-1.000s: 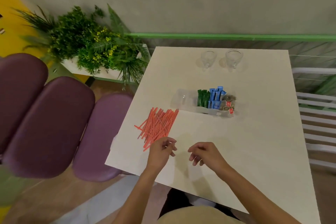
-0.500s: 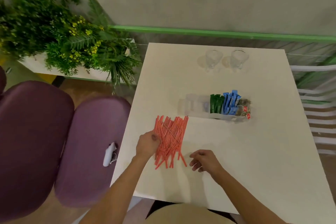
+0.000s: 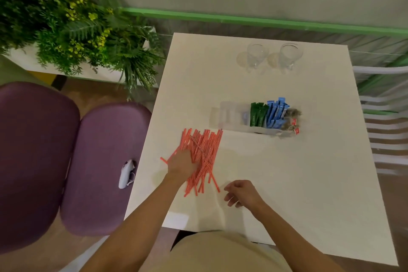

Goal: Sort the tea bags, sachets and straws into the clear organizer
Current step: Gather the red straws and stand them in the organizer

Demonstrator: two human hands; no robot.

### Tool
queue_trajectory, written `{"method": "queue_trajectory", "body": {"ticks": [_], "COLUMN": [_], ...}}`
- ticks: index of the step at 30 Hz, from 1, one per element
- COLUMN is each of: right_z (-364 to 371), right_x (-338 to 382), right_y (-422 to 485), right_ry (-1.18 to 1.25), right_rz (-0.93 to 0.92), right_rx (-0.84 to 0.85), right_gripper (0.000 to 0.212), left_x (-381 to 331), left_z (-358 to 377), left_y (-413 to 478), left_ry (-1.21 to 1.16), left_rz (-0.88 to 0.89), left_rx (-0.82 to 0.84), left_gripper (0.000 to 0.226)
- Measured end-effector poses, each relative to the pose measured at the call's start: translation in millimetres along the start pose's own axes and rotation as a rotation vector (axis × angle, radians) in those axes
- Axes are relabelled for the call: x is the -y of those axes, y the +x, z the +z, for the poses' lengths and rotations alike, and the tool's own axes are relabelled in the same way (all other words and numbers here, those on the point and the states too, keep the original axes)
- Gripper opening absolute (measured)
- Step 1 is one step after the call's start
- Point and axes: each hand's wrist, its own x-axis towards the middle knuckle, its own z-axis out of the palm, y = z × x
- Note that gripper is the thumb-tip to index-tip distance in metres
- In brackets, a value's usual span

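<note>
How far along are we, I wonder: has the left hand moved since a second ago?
Yes. The left hand moved forward, toward the clear organizer, and now rests on the orange straws.

Bare forearms (image 3: 141, 221), beige garment (image 3: 220, 254) at lap

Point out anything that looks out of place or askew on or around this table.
The orange straws lie in a loose, splayed pile on the table, outside the clear organizer, several crossing at angles; the left hand rests on them. A small white device sits alone on the purple chair seat beside the table.
</note>
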Motion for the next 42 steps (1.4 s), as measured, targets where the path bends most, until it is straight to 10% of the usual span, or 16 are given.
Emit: {"method": "queue_trajectory", "body": {"ticks": [15,24,34,42], "right_z": [-30,-11,-24,-32], "right_x": [19,25,33,29], "right_y": [13,20,3,-1], "right_ry": [-0.015,-0.263,0.172,0.264], "right_rz": [-0.135,-0.374,-0.235,-0.387], "right_rx": [0.080,-0.001,0.177,0.007], "right_gripper": [0.017,0.029,0.026,0.022], "left_x": [-3,-41,-67,-79], "left_z": [-5,-9,-5,-1], "left_y": [-26,-35,-42,-43], "left_ry": [-0.740,-0.704,-0.869,-0.956], "left_rz": [-0.168,-0.039,-0.018,-0.019], "left_rx": [0.011,0.048,0.089,0.154], "left_gripper": [0.015,0.018,0.012,0.019]}}
